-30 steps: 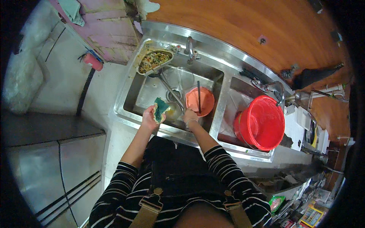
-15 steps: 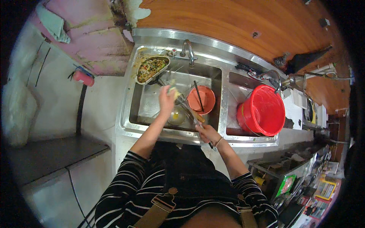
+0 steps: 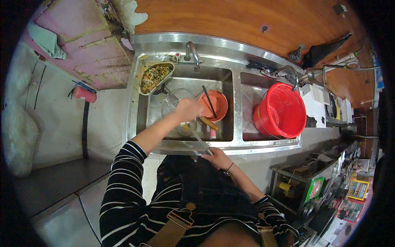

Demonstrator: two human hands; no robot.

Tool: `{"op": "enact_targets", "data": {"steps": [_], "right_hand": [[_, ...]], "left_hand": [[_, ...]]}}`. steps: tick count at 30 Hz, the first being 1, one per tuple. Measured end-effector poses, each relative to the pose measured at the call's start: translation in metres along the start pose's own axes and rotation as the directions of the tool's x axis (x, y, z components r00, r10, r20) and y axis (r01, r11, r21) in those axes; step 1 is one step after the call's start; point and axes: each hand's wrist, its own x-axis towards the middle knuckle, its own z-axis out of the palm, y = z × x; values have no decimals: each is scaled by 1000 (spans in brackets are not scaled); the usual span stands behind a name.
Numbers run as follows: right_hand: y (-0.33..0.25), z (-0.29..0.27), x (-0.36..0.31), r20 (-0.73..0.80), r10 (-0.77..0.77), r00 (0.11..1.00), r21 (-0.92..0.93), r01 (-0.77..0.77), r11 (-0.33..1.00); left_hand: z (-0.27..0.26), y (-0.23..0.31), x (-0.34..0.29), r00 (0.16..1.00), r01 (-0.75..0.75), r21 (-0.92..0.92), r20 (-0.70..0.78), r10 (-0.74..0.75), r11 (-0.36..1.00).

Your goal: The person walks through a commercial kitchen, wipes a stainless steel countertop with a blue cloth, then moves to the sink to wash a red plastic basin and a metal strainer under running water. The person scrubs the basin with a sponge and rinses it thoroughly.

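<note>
My right hand [image 3: 217, 158], at the sink's front edge, is closed round the lower end of a long-handled metal utensil [image 3: 200, 141]. Its shaft slants up and left into the left basin, and its head cannot be made out. Over the basin, my left hand [image 3: 189, 110] is blurred, with curled fingers beside an orange-red bowl [image 3: 221, 103]; what it holds is hidden. A dark stick-like thing [image 3: 209, 101] leans in that bowl. Below the left hand lie a wooden handle [image 3: 209, 123] and a round, shiny dish [image 3: 184, 128].
A strainer-like tray of food scraps [image 3: 156, 77] sits at the basin's far left corner. Behind the basin stands a faucet [image 3: 192, 53]. A big red bucket [image 3: 284, 111] fills much of the right basin. Shelving with assorted goods [image 3: 304, 177] stands at the right.
My left hand has moved right and down, toward the bowl; the yellowish thing seen in it before is now hidden. My right hand has moved slightly left and down, and the view has shifted.
</note>
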Motion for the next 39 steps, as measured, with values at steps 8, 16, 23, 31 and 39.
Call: {"op": "enact_targets", "data": {"steps": [8,16,23,31,39], "right_hand": [[4,-4,-4,-100,-359,928,-181,338,924],[-3,-9,-8,-113,-216,970,-69,209,975],[7,-12,0,-262,-359,896,-91,347,933],[21,-18,-18,-304,-468,830,-254,403,879],[19,-39,-16,-258,-445,857,-571,236,786]], "left_hand": [[-32,-14,-4,942,319,12,-108,-316,948],[1,-34,-40,671,261,-532,-500,-548,805],[12,30,-35,691,292,-170,-643,-331,941],[14,-109,-7,804,272,-890,2,-594,366],[39,-97,-37,472,-192,-922,214,-855,-337]]}}
